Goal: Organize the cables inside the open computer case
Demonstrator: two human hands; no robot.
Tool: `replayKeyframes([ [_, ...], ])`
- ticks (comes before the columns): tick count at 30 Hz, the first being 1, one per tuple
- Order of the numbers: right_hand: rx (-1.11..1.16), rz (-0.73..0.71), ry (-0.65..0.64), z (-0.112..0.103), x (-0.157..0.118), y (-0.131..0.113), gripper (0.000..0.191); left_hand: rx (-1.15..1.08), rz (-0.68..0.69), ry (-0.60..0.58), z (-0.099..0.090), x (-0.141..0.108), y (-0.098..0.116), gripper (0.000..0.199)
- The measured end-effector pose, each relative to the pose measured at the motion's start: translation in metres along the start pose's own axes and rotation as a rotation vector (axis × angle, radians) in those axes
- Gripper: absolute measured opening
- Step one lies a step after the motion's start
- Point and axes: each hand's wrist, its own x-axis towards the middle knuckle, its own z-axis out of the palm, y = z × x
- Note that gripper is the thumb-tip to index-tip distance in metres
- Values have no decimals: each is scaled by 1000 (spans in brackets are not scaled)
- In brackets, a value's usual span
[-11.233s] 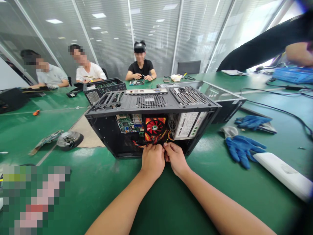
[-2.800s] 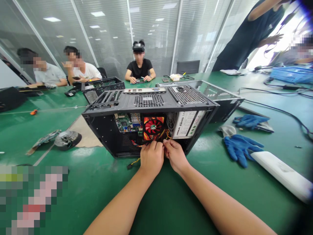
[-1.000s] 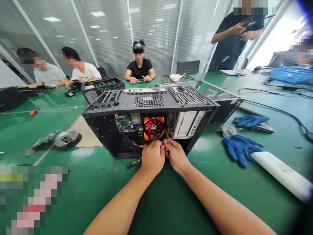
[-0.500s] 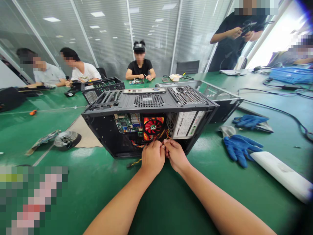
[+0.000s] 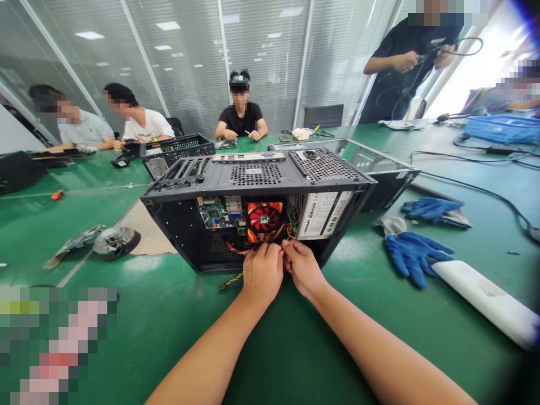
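Note:
A black computer case (image 5: 324, 184) lies on its side with its open face toward me. Inside it show a green motherboard (image 5: 215, 211), a red and black cooling fan (image 5: 265, 217) and a power supply (image 5: 327, 215) with a white label. At the case's lower edge, my left hand (image 5: 264, 271) and my right hand (image 5: 301, 265) meet, fingertips pinched together on cables (image 5: 291, 230) that run down from the power supply. Exactly where the fingers grip is hidden. From under my left hand a yellow-black cable (image 5: 234, 279) sticks out, ending in a dark connector on the table.
Blue work gloves (image 5: 407, 253) and a long white object (image 5: 485, 301) lie at right. Left of the case are a round metal part (image 5: 116, 243) and a beige mat (image 5: 154, 233). Other cases stand behind. Several people are around the green table (image 5: 139, 326); one stands holding a cable.
My hands stay nearly in place at the case's lower edge, with only slight finger movement. Across the table, the seated person's hands have spread apart, and the standing person's cable has shifted.

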Motion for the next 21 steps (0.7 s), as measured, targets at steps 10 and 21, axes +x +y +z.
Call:
replayKeyframes([
  [10,-12,-7,1,0,0,1,42,-32,-26,-4,0,3,1,14],
  [21,8,-6,-7,2,-1,0,43,4,30,12,0,1,-2,8],
])
